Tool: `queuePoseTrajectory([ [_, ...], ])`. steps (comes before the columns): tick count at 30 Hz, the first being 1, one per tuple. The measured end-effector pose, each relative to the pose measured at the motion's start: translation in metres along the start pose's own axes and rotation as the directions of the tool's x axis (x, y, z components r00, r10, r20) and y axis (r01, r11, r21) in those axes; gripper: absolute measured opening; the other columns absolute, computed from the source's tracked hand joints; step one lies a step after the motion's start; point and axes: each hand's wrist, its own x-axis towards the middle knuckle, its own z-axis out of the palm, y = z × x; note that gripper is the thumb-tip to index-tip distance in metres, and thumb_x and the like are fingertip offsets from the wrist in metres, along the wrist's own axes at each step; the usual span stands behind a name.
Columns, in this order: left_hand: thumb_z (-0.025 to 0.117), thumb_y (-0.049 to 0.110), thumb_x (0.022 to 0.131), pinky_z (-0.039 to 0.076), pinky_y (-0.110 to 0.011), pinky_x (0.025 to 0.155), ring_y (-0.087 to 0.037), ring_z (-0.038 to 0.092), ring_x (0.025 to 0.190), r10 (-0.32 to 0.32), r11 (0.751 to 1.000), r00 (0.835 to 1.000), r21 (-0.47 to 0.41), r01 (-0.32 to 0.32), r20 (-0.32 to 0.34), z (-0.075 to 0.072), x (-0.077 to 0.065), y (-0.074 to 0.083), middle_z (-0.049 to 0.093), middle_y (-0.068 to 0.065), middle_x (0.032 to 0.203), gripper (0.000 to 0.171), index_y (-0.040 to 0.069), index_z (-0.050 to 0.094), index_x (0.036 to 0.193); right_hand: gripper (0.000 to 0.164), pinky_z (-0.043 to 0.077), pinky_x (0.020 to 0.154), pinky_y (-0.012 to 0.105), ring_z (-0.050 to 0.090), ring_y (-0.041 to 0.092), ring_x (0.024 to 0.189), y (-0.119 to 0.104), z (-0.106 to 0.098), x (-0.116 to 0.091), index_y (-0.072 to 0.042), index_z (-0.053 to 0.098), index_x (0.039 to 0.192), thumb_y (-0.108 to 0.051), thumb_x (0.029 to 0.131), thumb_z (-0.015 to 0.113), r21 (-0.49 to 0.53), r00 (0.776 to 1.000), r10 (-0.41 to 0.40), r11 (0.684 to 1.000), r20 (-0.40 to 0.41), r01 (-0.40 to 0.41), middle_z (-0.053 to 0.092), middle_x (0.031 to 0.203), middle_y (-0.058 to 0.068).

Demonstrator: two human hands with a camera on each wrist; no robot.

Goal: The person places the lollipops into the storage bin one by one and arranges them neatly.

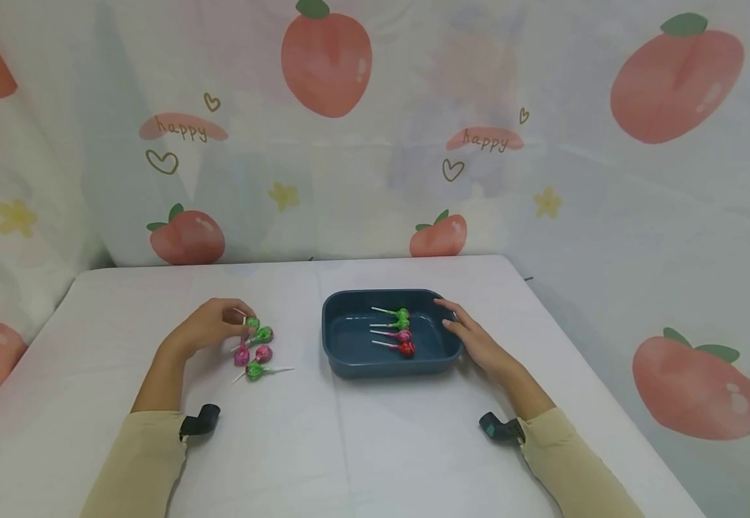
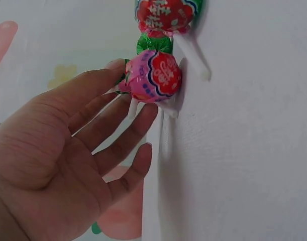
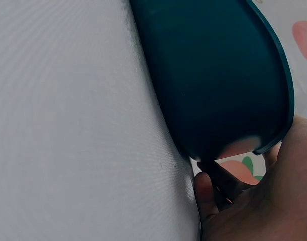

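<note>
On the left of the table, my left hand (image 1: 209, 327) pinches a green-wrapped lollipop (image 1: 253, 323) between thumb and fingertips. Just beside it lie another green lollipop (image 1: 263, 334), two pink ones (image 1: 263, 353) and a green one (image 1: 254, 370) closest to me. A pink wrapper (image 2: 156, 78) partly hides the fingertips' hold in the left wrist view. My right hand (image 1: 481, 345) grips the right end of a dark blue rectangular dish (image 1: 387, 370), its fingers at the rim and outer wall. Inside the dish, several lollipops (image 1: 403, 324), green, pink and red, lie in a column with sticks pointing left.
A white cloth covers the table (image 1: 271, 453), whose far edge meets a fruit-printed curtain (image 1: 362, 194). Black wrist mounts (image 1: 201, 420) stick out from both sleeves. The dish stands right of the loose lollipops, with bare cloth between them.
</note>
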Motion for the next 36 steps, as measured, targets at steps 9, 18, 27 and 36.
queuePoseTrajectory([
  [9,0.074,0.017,0.098,0.052,-0.054,0.095,-0.035,0.061,0.115,0.097,0.995,0.989,-0.004,-0.098,-0.114,0.001,0.002,0.003,0.070,-0.012,0.117,0.027,0.009,0.070,0.124,0.050,0.004,0.113,0.075,0.001,0.040,0.156,-0.003,0.000,-0.002,-0.033,0.033,0.161,-0.040,0.112,0.041,0.005,1.000,0.009,1.000,0.003,-0.009,0.012,0.172,0.007],
  [18,0.076,0.013,0.096,0.055,-0.046,0.089,-0.031,0.065,0.107,0.158,0.987,0.975,0.001,-0.160,-0.159,-0.001,0.001,0.009,0.071,-0.009,0.117,0.029,0.008,0.071,0.124,0.050,0.004,0.113,0.074,0.001,0.041,0.155,-0.001,0.000,0.000,-0.031,0.034,0.160,-0.041,0.112,0.042,0.013,1.000,0.018,1.000,0.005,-0.018,0.012,0.171,0.008],
  [27,0.078,0.013,0.095,0.053,-0.041,0.084,-0.028,0.064,0.104,0.194,0.981,0.969,0.014,-0.194,-0.152,0.001,0.003,0.017,0.072,-0.007,0.117,0.031,0.007,0.073,0.125,0.050,0.005,0.113,0.074,0.001,0.041,0.155,0.000,0.000,-0.001,-0.032,0.034,0.160,-0.042,0.112,0.041,0.009,1.000,0.019,1.000,0.002,-0.019,0.012,0.171,0.008],
  [36,0.078,0.014,0.094,0.053,-0.045,0.086,-0.028,0.064,0.103,0.208,0.978,0.965,0.045,-0.204,-0.158,0.005,0.006,0.025,0.070,-0.009,0.117,0.033,0.007,0.071,0.126,0.050,0.004,0.114,0.073,0.000,0.040,0.155,-0.003,0.001,-0.002,-0.031,0.034,0.161,-0.040,0.112,0.042,0.007,1.000,0.013,1.000,0.000,-0.013,0.012,0.171,0.008],
])
